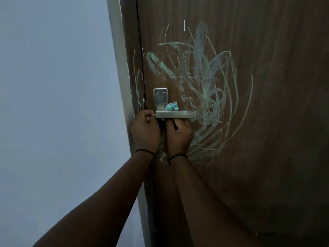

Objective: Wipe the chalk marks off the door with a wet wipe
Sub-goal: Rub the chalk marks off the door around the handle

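Note:
The brown wooden door carries pale green chalk scribbles above and to the right of a metal lever handle. More chalk marks the door frame. A crumpled teal wet wipe lies on top of the handle, and neither hand holds it. My left hand is a fist at the door's edge, just left of the handle's end. My right hand reaches up under the handle, and the lever hides its fingers.
A pale blue-grey wall fills the left side. The handle's metal backplate is screwed to the door above the lever. A small dark lock part shows between my hands.

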Demonstrator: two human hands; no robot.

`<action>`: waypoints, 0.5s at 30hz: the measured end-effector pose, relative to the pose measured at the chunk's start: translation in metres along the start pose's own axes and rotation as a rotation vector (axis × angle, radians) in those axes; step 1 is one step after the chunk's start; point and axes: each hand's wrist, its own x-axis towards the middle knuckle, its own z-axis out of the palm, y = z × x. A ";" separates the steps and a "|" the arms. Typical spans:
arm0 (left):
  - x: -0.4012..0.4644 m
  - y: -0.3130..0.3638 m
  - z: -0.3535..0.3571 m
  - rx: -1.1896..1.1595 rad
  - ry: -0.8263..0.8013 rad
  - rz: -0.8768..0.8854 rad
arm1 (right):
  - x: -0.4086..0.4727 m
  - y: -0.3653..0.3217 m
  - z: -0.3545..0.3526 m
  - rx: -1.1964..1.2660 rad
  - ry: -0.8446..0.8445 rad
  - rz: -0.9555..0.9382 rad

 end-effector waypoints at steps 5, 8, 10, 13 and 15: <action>-0.002 -0.003 0.000 0.028 -0.010 0.004 | -0.003 -0.001 -0.012 -0.123 -0.048 -0.112; -0.002 0.000 -0.001 0.041 -0.015 -0.008 | 0.008 -0.005 -0.004 -0.093 -0.024 0.012; -0.001 0.002 -0.002 0.041 -0.015 -0.022 | 0.003 -0.001 -0.007 -0.103 -0.048 0.012; 0.000 0.004 -0.005 0.060 -0.018 -0.024 | -0.009 0.007 -0.020 -0.181 -0.109 -0.090; -0.001 0.005 -0.005 0.081 -0.027 -0.023 | -0.006 0.006 -0.023 -0.218 -0.131 -0.095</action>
